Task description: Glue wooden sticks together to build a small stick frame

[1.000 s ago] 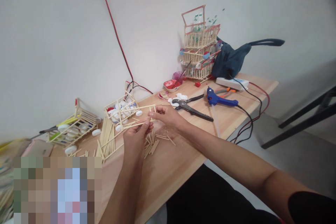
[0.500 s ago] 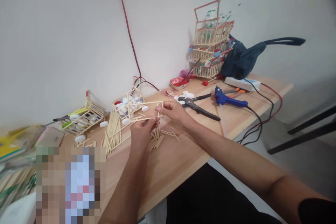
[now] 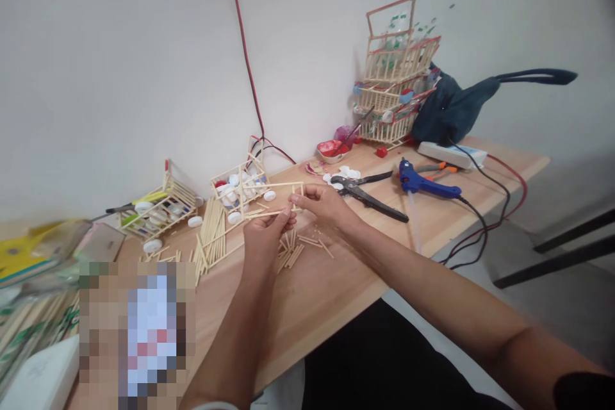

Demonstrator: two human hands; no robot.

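Note:
A light frame of thin wooden sticks [image 3: 278, 184] is held above the table between both my hands. My left hand [image 3: 267, 230] is closed, thumb and fingers pinching its lower stick. At the frame's right end, my right hand [image 3: 321, 202] pinches the short cross stick; the two thumbs nearly meet there. Part of the frame is hidden behind my fingers. Below my hands lie several short cut sticks [image 3: 292, 255]. A pile of longer sticks [image 3: 211, 230] is left of them. Just behind, a small stick cart [image 3: 229, 205] with white cap wheels holds white caps.
Another stick cart [image 3: 166, 216] stands at the left. Black-handled cutters [image 3: 368, 197], a blue glue gun [image 3: 427, 183] and orange-handled pliers [image 3: 439, 170] lie right. Behind are a bowl of red paint [image 3: 332, 151], stacked stick carts [image 3: 391, 102], a power strip [image 3: 454, 154] and a dark bag [image 3: 446, 106].
The view has swung slightly left, so the table and its things appear further right. Both my hands keep their pinch on the stick frame, with little visible movement against it.

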